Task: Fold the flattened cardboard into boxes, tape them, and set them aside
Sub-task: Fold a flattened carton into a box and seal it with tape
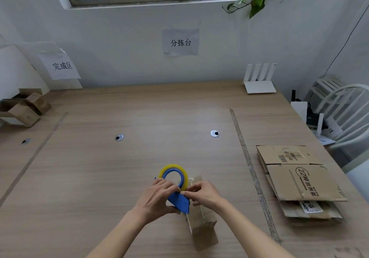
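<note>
A small folded cardboard box (201,225) stands on the wooden table (139,158) near the front edge. My left hand (157,196) grips a blue tape dispenser (178,200) with a yellow-rimmed roll of clear tape (173,175), held against the top of the box. My right hand (203,193) pinches the tape end at the box's top, right beside the dispenser's blade. A stack of flattened cardboard (299,182) lies at the right of the table.
Several finished boxes (24,108) sit at the far left under a paper sign (61,66). A white router (259,82) stands at the back right. Tape strips (249,168) mark off zones on the table. White chairs (343,114) stand beyond the right edge.
</note>
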`<state>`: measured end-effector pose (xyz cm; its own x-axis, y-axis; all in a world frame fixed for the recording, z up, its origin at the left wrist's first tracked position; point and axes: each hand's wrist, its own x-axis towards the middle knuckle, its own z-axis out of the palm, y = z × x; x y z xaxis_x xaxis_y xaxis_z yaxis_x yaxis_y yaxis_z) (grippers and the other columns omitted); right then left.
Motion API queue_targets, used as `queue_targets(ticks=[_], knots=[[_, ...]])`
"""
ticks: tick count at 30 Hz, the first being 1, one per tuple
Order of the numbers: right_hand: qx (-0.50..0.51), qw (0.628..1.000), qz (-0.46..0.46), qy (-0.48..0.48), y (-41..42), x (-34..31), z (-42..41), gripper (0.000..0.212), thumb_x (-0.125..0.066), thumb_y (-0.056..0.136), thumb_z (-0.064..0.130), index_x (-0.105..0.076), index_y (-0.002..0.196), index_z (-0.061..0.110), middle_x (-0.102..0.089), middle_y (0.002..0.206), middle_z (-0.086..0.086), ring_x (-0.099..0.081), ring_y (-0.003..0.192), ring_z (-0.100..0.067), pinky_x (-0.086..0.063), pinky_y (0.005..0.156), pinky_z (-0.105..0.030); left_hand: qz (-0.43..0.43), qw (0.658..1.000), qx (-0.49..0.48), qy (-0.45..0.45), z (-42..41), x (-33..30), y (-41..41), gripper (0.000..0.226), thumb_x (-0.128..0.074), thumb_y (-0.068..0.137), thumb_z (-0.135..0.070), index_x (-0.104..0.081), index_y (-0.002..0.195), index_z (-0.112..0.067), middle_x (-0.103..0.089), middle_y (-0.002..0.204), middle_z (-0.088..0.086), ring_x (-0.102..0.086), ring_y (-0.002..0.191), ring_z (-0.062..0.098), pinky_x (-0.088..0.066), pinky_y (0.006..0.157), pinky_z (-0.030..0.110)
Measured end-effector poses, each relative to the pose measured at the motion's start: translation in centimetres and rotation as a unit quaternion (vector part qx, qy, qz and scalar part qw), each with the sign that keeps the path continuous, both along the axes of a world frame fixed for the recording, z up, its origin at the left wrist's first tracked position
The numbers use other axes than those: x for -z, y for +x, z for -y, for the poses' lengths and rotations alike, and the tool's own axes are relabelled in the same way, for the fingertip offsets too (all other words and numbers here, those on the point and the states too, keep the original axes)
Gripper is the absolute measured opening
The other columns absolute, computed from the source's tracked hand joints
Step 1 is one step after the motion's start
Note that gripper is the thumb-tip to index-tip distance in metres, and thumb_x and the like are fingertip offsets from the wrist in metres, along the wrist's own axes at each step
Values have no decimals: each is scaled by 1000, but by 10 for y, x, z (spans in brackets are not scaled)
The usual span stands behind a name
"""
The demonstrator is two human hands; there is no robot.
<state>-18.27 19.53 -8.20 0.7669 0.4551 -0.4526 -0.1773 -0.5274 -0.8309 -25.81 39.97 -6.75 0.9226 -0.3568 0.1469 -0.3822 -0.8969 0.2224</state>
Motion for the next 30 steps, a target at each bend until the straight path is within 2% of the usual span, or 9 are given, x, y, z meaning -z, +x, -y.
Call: queue_targets(ticks=[5,8,12,14,21,24,26,28,30], knots=[[31,998,-61,7,1,0,6,34,-85,77,41,-70,103,25,-75,97,-2,-73,82,-14,-63,69,-29,0,1000,3,15,-2,4,3,57,-86,63,-60,-64,105,-30,-66,101,-14,-61,86,9,-51,86,24],[5,995,-70,-69,4,-4,-1,20,-79,83,32,-74,98,19,-74,92,-3,-70,73,-14,-65,71,-34,2,998,34,47,2,7,6,57,-83,65,-63,-62,107,-31,-64,102,-14,-59,87,9,-49,86,23],[10,981,10,-196,4,-11,-12,17,-78,82,34,-77,89,18,-74,89,-2,-69,71,-15,-62,60,-25,8,997,54,56,9,10,9,58,-81,65,-65,-60,107,-33,-63,102,-15,-59,86,9,-50,85,23],[47,975,32,-215,2,-13,-14,15,-78,80,32,-77,84,17,-74,86,-2,-71,73,-16,-61,59,-24,3,996,62,63,10,10,10,57,-80,66,-66,-60,108,-33,-63,102,-14,-59,86,9,-51,85,23],[72,985,-70,-143,-4,-3,-10,15,-77,77,18,-77,85,6,-75,89,-9,-75,81,-21,-65,67,-36,-17,985,105,139,6,15,7,53,-74,65,-72,-61,103,-38,-63,92,-18,-60,81,6,-51,75,22],[46,988,-96,-115,-1,-5,-10,7,-72,79,15,-71,73,10,-72,83,-8,-74,77,-19,-64,67,-33,-40,980,89,176,5,17,4,54,-70,65,-75,-59,102,-38,-63,88,-19,-61,78,6,-51,73,23],[16,990,-111,-91,2,-6,-9,15,-69,82,16,-64,68,14,-67,73,-5,-72,72,-16,-63,66,-28,-62,977,71,191,6,14,5,55,-66,70,-75,-56,105,-34,-65,90,-16,-61,81,8,-50,78,25],[2,990,-130,-60,4,-5,-9,24,-64,85,16,-58,62,14,-60,62,-4,-69,65,-14,-62,69,-28,-89,983,22,156,2,11,7,58,-65,75,-70,-49,112,-28,-65,98,-11,-61,88,15,-43,88,28],[1,989,-149,-17,5,-4,-9,19,-61,87,15,-63,69,9,-63,68,-12,-71,68,-16,-63,75,-31,-105,988,-37,110,-2,10,8,60,-65,78,-68,-44,114,-25,-67,98,-7,-61,89,20,-37,91,29]])
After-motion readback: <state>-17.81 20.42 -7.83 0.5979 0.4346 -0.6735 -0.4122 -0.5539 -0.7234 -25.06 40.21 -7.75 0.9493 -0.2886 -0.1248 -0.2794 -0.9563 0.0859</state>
